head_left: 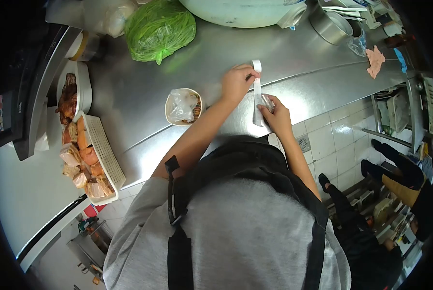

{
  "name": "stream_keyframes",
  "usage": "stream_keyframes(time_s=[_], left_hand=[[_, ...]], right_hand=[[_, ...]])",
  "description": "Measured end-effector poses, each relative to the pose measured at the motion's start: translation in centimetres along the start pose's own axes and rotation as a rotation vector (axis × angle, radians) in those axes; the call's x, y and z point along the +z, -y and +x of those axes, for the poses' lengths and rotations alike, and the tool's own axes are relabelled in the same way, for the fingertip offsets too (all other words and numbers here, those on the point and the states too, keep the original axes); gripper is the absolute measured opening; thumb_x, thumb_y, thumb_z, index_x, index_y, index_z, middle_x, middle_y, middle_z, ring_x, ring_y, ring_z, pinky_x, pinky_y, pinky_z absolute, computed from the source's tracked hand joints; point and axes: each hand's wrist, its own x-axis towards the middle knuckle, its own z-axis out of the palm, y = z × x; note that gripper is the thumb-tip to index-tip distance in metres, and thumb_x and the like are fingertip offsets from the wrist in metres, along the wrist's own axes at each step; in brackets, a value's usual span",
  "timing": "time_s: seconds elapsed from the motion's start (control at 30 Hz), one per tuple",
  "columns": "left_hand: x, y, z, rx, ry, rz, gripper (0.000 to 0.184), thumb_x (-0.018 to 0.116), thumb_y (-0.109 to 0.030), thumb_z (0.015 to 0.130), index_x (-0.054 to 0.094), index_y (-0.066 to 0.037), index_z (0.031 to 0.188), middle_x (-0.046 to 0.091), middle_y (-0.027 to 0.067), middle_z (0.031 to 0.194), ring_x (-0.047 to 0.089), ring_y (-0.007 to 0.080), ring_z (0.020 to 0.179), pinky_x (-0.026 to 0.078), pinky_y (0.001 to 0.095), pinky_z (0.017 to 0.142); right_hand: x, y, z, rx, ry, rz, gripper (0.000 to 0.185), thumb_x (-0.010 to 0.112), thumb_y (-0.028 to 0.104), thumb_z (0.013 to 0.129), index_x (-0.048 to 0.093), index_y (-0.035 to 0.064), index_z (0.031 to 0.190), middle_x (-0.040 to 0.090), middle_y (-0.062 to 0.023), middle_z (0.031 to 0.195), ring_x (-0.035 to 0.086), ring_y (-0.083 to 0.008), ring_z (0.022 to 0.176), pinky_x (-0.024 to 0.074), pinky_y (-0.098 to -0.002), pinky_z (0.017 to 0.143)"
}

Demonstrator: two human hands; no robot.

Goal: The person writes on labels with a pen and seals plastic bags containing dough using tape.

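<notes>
A long white paper strip (pixel 257 89), curled at its far end, lies lengthwise between my hands on the steel counter. My left hand (pixel 238 83) is closed in a pinch at the strip's edge, near the curl. Beside the strip's near part, my right hand (pixel 276 117) is closed around a small clear, shiny plastic item (pixel 267 100); its thumb touches the strip. What the item is I cannot make out. To the left of my left forearm stands a white takeaway bowl (pixel 168 114) of brown food, with a knotted clear plastic bag (pixel 181 104) on top.
A bright green plastic bag (pixel 161 30) sits at the back of the steel counter (pixel 216 43). On the left are a white basket of meat pieces (pixel 104 150) and a tray (pixel 84 89) of roast meat. Metal pots (pixel 330 29) stand back right. Other people (pixel 356 237) are at right.
</notes>
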Motion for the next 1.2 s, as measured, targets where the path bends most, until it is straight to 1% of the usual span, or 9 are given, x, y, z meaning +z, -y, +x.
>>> stream_keyframes(time_s=[0.17, 0.2, 0.27, 0.33, 0.47, 0.5, 0.6, 0.63, 1.2], left_hand=[[0.3, 0.9, -0.9, 0.14, -0.114, 0.193, 0.006, 0.073, -0.016, 0.074, 0.072, -0.019, 0.079, 0.064, -0.0006, 0.108, 0.054, 0.0241, 0.106, 0.044, 0.0403, 0.087], [0.2, 1.2, -1.0, 0.134, -0.08, 0.188, 0.007, 0.073, -0.017, 0.075, 0.072, -0.019, 0.081, 0.063, -0.0002, 0.112, 0.053, 0.0255, 0.109, 0.043, 0.0417, 0.09], [0.3, 1.3, -1.6, 0.143, -0.032, 0.2, 0.011, 0.073, -0.019, 0.076, 0.072, -0.021, 0.087, 0.061, 0.0009, 0.118, 0.05, 0.0278, 0.115, 0.041, 0.0431, 0.095], [-0.1, 1.1, -2.2, 0.182, -0.001, 0.241, 0.017, 0.072, -0.02, 0.078, 0.071, -0.021, 0.095, 0.059, 0.0023, 0.122, 0.049, 0.0298, 0.119, 0.04, 0.0434, 0.098], [-0.3, 1.1, -2.0, 0.159, 0.039, 0.257, 0.029, 0.07, -0.023, 0.081, 0.068, -0.022, 0.11, 0.055, 0.0054, 0.13, 0.046, 0.0327, 0.122, 0.034, 0.0485, 0.103], [-0.5, 1.1, -1.6, 0.152, 0.043, 0.291, 0.03, 0.07, -0.024, 0.081, 0.068, -0.023, 0.111, 0.054, 0.0055, 0.132, 0.045, 0.0335, 0.124, 0.032, 0.0503, 0.104], [-1.0, 1.8, -1.1, 0.142, 0.05, 0.345, 0.036, 0.071, -0.034, 0.079, 0.068, -0.023, 0.113, 0.051, 0.0064, 0.137, 0.039, 0.0349, 0.131, 0.024, 0.0557, 0.109], [-1.1, 2.0, -1.0, 0.142, 0.052, 0.353, 0.038, 0.071, -0.039, 0.078, 0.068, -0.023, 0.113, 0.05, 0.0069, 0.138, 0.037, 0.0351, 0.133, 0.021, 0.0576, 0.11], [-1.1, 2.3, -0.7, 0.103, 0.102, 0.311, 0.054, 0.079, -0.045, 0.067, 0.066, -0.024, 0.115, 0.046, 0.0045, 0.142, 0.032, 0.033, 0.137, 0.014, 0.0576, 0.111]], right_hand=[[-1.8, 0.3, 0.6, -0.056, -0.068, -0.131, 0.028, 0.056, 0.022, 0.092, 0.065, 0.0072, 0.115, 0.066, -0.0055, 0.062, 0.061, -0.0163, 0.051, 0.0477, -0.0295, 0.055], [-2.9, 1.1, 0.4, 0.067, -0.097, 0.056, 0.033, 0.046, 0.027, 0.094, 0.067, 0.0067, 0.11, 0.067, -0.0057, 0.068, 0.061, -0.0148, 0.059, 0.0475, -0.0288, 0.06], [-4.7, -0.1, 1.4, -0.168, -0.234, 0.118, 0.043, 0.034, 0.031, 0.096, 0.068, 0.0057, 0.104, 0.068, -0.0072, 0.076, 0.061, -0.0133, 0.068, 0.0463, -0.0284, 0.065], [-7.0, -2.4, 3.0, -0.022, -0.178, 0.164, 0.051, 0.026, 0.032, 0.094, 0.068, 0.0037, 0.1, 0.067, -0.0098, 0.08, 0.06, -0.0137, 0.074, 0.0441, -0.0283, 0.068], [-5.9, -0.4, 4.2, 0.038, -0.113, 0.629, 0.058, 0.03, 0.044, 0.099, 0.065, -0.0015, 0.1, 0.067, -0.0095, 0.08, 0.061, -0.0159, 0.073, 0.0481, -0.0279, 0.072], [-5.1, 0.4, 4.4, 0.064, -0.109, 0.716, 0.05, 0.046, 0.043, 0.098, 0.065, -0.0024, 0.101, 0.067, -0.008, 0.08, 0.061, -0.0133, 0.073, 0.0502, -0.0268, 0.069], [-2.8, -0.8, 6.7, -0.096, -0.029, 0.571, 0.028, 0.066, 0.027, 0.09, 0.064, -0.0013, 0.096, 0.066, -0.0059, 0.078, 0.06, -0.0095, 0.069, 0.0491, -0.024, 0.062], [-2.2, -1.1, 7.5, -0.123, -0.044, 0.543, 0.02, 0.078, 0.013, 0.079, 0.062, 0.003, 0.085, 0.064, -0.002, 0.073, 0.058, -0.0066, 0.063, 0.046, -0.0211, 0.055], [1.1, -0.8, 12.2, -0.467, -0.177, 0.157, 0.033, 0.07, 0.011, 0.077, 0.043, 0.0034, 0.06, 0.044, -0.0026, 0.051, 0.038, -0.0083, 0.05, 0.034, -0.0283, 0.046]])
